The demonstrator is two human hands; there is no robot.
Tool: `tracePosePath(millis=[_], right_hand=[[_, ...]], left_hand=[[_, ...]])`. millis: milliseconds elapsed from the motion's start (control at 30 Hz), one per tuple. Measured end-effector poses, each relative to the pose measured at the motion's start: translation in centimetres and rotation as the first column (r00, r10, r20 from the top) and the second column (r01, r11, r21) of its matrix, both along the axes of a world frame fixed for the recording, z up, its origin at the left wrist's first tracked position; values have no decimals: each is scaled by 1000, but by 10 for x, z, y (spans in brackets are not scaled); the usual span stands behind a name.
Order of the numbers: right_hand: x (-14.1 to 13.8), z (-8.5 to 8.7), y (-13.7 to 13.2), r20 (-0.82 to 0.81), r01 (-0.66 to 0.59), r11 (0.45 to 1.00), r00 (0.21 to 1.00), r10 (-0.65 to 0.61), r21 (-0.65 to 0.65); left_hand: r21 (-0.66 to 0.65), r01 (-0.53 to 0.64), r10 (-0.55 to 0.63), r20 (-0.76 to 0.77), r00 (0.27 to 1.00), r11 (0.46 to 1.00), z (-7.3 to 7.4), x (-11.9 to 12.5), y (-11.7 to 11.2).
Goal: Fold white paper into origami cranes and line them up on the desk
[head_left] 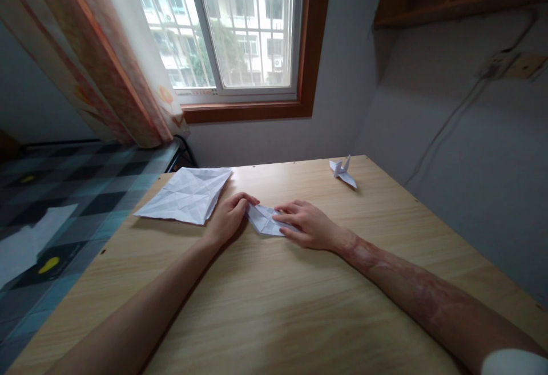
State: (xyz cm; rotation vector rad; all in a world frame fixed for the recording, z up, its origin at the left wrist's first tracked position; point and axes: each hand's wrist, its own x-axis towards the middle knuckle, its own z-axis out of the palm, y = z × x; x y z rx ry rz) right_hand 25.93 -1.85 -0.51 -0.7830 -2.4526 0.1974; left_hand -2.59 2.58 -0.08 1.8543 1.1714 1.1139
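A small, partly folded white paper (pixel 264 219) lies on the wooden table (pixel 274 306) between my hands. My left hand (pixel 230 218) is curled, its fingertips pinching the paper's left edge. My right hand (pixel 306 225) lies on the paper's right side with fingers stretched out, pressing it flat. A creased, unfolded white sheet (pixel 186 194) lies to the left of my left hand. A finished white paper crane (pixel 342 172) stands near the table's far edge, to the right.
The table stands in a corner, with a wall on the right and a barred window (pixel 244 27) behind. A patterned curtain (pixel 107 55) hangs at the left. A bed with a checked cover (pixel 64 204) adjoins the table's left side.
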Motion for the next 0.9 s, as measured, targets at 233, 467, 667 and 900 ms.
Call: tracePosePath(millis=[233,467,667,900], right_hand=[[0,8,-4,-81,10,999,997,-14,-43],[-2,6,-4,-90,-18,1000,996,18,2],[0,2,0,-60,109,992,993,-105,64],[5,-5,7,-118,231,971,968,-223,65]], left_hand=[[75,11,1,-156,988,997,-3,-1,-4],[331,31,43,-213,976,943,6,5,-10],[304,316,-140,-483,865,899,12,11,-17],[301,418,-171,-599,782,857,26,14,-30]])
